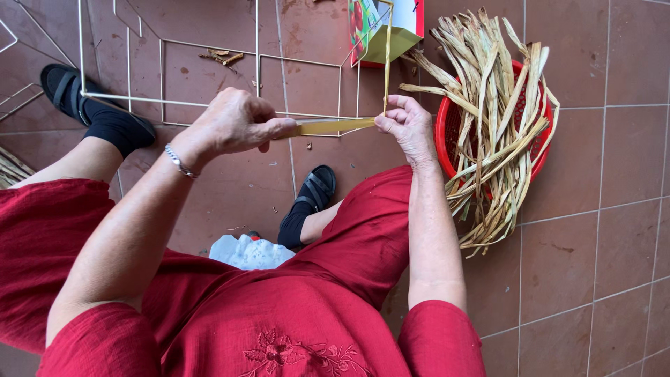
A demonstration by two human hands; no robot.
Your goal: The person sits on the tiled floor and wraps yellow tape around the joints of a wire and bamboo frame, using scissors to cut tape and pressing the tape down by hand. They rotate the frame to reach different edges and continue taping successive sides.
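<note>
A flat yellow-green leaf strip (335,126) stretches between both hands above the tiled floor. My left hand (234,122) pinches one end of it. My right hand (408,124) holds the other end, where the strip bends and runs upward past a wire frame (209,105). To the right of my right hand stands a red plastic basket (447,136) heaped with several dried pale leaf strips (499,119). A silver bracelet sits on my left wrist.
The white wire frame lies on the brown tiles in front of my feet in black sandals (314,192). A colourful cardboard box (387,28) stands at the top. A white plastic bag (250,253) lies by my lap.
</note>
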